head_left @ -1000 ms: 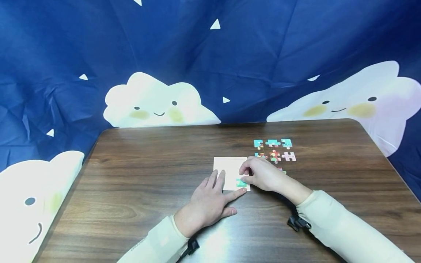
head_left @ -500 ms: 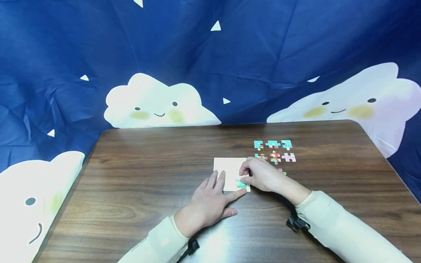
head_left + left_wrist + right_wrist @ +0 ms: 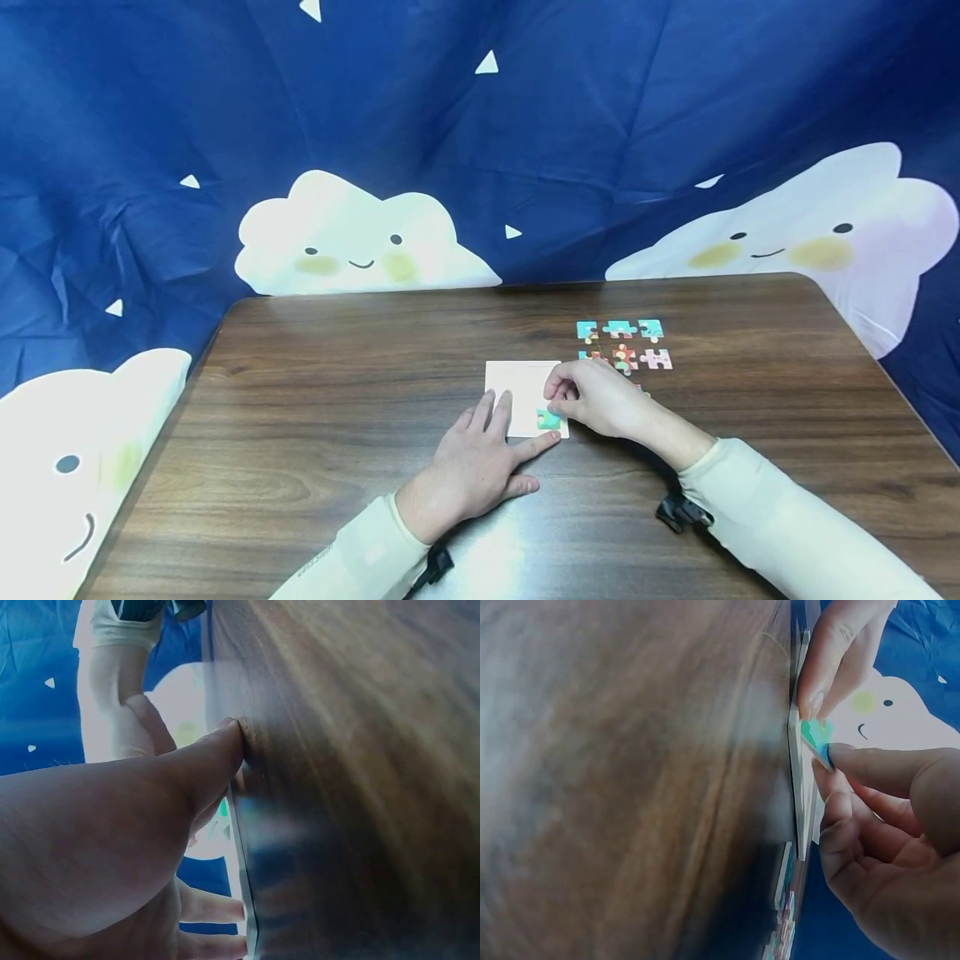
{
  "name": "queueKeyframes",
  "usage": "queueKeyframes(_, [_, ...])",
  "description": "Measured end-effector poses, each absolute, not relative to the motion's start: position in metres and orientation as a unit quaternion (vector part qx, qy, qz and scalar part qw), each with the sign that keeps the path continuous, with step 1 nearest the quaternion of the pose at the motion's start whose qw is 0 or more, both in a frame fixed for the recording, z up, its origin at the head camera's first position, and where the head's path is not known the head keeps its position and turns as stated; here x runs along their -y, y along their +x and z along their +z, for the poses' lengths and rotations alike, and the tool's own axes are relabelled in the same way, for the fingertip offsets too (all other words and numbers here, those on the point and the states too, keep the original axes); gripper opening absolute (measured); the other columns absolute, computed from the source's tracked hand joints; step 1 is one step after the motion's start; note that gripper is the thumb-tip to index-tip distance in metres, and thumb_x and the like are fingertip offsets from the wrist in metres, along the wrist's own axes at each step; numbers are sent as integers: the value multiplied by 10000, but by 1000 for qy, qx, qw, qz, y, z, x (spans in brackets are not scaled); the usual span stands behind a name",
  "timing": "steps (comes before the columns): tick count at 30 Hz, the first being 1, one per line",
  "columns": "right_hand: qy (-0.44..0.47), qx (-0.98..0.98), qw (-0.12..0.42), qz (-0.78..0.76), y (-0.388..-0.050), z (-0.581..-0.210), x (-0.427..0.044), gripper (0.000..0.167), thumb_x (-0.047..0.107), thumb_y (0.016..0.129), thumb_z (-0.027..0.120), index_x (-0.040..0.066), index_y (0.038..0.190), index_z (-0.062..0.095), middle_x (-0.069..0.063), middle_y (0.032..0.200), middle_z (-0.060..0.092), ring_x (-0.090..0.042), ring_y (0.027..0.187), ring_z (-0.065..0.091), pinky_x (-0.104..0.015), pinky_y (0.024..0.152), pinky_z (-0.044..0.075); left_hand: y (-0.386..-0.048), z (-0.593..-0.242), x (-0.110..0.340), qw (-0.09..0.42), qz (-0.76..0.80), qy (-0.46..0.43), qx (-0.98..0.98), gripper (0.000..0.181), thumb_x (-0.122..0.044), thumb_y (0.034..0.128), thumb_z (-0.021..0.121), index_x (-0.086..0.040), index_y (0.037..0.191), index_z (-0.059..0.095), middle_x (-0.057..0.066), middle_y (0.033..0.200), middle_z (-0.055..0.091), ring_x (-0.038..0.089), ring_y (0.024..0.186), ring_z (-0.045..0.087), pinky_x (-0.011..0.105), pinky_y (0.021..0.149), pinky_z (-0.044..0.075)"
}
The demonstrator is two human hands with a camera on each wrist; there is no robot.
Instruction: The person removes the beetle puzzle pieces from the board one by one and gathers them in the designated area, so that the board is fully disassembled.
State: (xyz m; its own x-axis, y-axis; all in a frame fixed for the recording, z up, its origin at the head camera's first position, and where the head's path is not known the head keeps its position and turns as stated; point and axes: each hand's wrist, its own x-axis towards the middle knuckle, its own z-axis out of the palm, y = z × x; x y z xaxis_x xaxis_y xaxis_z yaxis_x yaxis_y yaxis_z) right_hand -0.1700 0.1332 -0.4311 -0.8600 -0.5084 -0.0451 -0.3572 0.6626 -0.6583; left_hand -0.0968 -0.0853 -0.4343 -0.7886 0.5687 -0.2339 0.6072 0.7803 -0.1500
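Observation:
A green-and-blue jigsaw piece (image 3: pixel 547 419) is at the lower right of a white puzzle board (image 3: pixel 522 375). My right hand (image 3: pixel 602 396) pinches the piece between thumb and finger; in the right wrist view the piece (image 3: pixel 817 733) is tilted off the board, one edge down. My left hand (image 3: pixel 474 458) lies spread, two fingertips on the board's front part and the index finger along its front right edge, close to the piece. In the left wrist view the left thumb (image 3: pixel 217 754) touches the tabletop. The board's right side is partly hidden by the right hand.
Several loose jigsaw pieces (image 3: pixel 625 358) lie in rows behind and right of the board, one partly hidden by the right hand. The brown wooden table (image 3: pixel 337 375) ends at a blue cloud-printed curtain (image 3: pixel 420 100). Black wrist cameras (image 3: pixel 681 510) sit under the cuffs.
Both hands stay almost where they were. The view has shifted slightly. A little more of the green-and-blue jigsaw piece shows beside the right thumb.

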Motion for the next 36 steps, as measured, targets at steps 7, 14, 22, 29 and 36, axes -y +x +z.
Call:
queueKeyframes(7, [-227,-898,107,-362,-169,-430,-137,86,45,943,772,128,927,755,51,791,679,-83,744,589,-231,695,486,-97,-435,85,87,-107,314,-939,629,-714,1042,477,-621,1633,281,211,1703,400,397,1575,424,453,1208,460])
queueKeyframes(14, [-218,-895,99,-378,-167,-426,-142,54,63,967,756,115,981,764,30,839,690,-107,780,597,-245,723,500,-97,-434,85,97,-99,312,-940,633,-707,1042,483,-623,1634,274,222,1711,380,408,1582,407,471,1217,451])
queueKeyframes(22, [-186,-891,95,-404,-164,-422,-157,40,85,979,768,94,1018,767,8,896,720,-135,831,639,-234,748,538,-97,-434,86,101,-91,309,-941,639,-704,1041,488,-624,1636,267,222,1715,373,408,1590,396,477,1227,444])
queueKeyframes(29, [-158,-890,90,-418,-159,-415,-177,28,105,986,779,110,1012,770,-14,883,709,-151,755,612,-251,653,515,-97,-434,86,96,-101,314,-939,639,-711,1046,464,-617,1642,257,221,1711,378,409,1586,403,474,1224,447])
queueKeyframes(36, [-140,-888,80,-431,-156,-415,-196,36,96,977,786,92,1008,768,-32,883,719,-113,719,612,-252,618,505,-98,-435,87,93,-102,317,-938,638,-708,1050,458,-611,1646,254,223,1705,383,407,1582,407,473,1217,451])
